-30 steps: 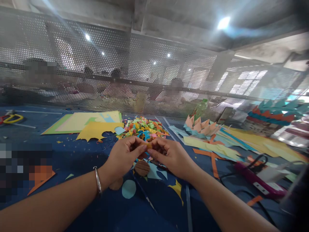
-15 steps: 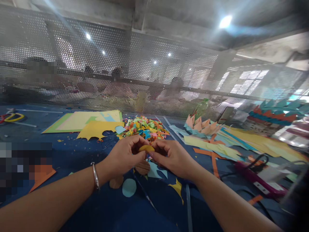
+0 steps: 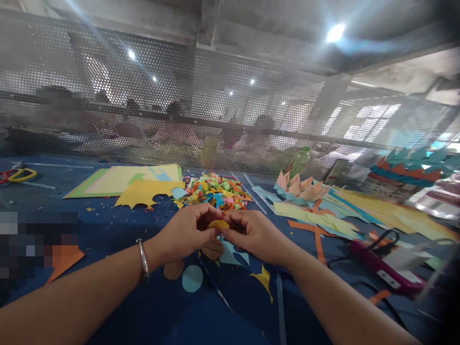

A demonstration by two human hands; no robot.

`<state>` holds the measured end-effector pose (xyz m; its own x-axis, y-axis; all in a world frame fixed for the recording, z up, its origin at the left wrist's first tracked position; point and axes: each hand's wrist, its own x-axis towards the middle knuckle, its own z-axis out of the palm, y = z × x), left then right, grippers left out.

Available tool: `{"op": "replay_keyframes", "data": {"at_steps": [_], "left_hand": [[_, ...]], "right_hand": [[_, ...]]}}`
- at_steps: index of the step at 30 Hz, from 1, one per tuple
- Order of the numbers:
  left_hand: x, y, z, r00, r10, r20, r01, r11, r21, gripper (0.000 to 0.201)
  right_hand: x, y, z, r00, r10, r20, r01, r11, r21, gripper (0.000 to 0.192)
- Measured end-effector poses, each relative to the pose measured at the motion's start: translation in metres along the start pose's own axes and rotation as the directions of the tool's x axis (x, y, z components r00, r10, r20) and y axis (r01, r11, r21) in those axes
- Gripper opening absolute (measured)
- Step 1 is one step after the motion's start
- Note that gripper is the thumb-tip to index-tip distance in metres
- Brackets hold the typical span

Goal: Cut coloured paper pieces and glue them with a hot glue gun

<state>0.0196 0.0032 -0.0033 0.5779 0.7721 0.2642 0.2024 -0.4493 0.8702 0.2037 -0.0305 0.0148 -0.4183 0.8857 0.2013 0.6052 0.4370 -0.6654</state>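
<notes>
Between my two hands is a small yellow paper piece, tilted so that I see it nearly edge-on. My left hand pinches its left side, and my right hand has its fingers closed at the right side. Just below them lies a brown wood-look disc, partly overlapping light blue paper scraps. Nearer to me are another brown disc and a light blue paper circle. A thin dark stick with a pale tip slants beside the circle.
Behind my hands is a heap of colourful paper scraps. Paper sheets and scissors lie left. Folded peach paper points, paper strips and a purple power strip are right. A perforated metal screen stands behind the table.
Both hands have shifted very slightly, with the yellow paper still between them, a touch lower. Everything on the table stays where it was.
</notes>
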Motion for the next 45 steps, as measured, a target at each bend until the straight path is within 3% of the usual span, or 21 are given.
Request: {"op": "replay_keyframes", "data": {"at_steps": [5, 11, 13, 19, 22, 26, 31, 45], "left_hand": [[0.001, -0.001, -0.004, 0.996, -0.077, 0.043, 0.079, 0.995, -0.067, 0.017], [-0.001, 0.002, -0.007, 0.981, -0.126, 0.148, 0.116, 0.991, 0.07, 0.01], [-0.001, 0.0, -0.003, 0.98, -0.142, 0.137, 0.133, 0.988, 0.073, 0.008], [-0.001, -0.005, 0.0, 0.966, -0.208, 0.155, 0.242, 0.937, -0.253, 0.01], [-0.001, -0.001, -0.001, 0.957, -0.283, 0.057, 0.282, 0.877, -0.39, 0.014], [0.0, 0.004, 0.0, 0.917, -0.397, -0.041, 0.309, 0.772, -0.555, 0.024], [-0.001, 0.004, 0.004, 0.912, -0.409, -0.03, 0.301, 0.716, -0.63, 0.02], [-0.003, 0.006, 0.014, 0.895, -0.445, -0.032, 0.263, 0.584, -0.768, 0.023]], "right_hand": [[0.001, 0.001, 0.001, 0.999, 0.031, 0.009, -0.031, 0.999, 0.005, 0.015], [0.001, 0.003, 0.001, 0.998, 0.052, 0.032, -0.053, 0.999, 0.01, 0.009], [0.001, 0.003, 0.001, 0.999, 0.032, 0.024, -0.032, 0.999, 0.002, 0.009], [0.001, 0.003, 0.002, 0.998, -0.01, -0.061, 0.012, 0.999, 0.044, 0.011], [0.0, 0.004, 0.002, 0.985, -0.07, -0.159, 0.072, 0.997, 0.007, 0.011], [-0.001, 0.006, 0.003, 0.946, -0.226, -0.232, 0.186, 0.966, -0.181, 0.007], [-0.001, 0.006, 0.008, 0.899, -0.409, -0.158, 0.336, 0.873, -0.353, 0.014], [0.0, 0.005, 0.011, 0.847, -0.512, -0.141, 0.391, 0.781, -0.487, 0.016]]}}
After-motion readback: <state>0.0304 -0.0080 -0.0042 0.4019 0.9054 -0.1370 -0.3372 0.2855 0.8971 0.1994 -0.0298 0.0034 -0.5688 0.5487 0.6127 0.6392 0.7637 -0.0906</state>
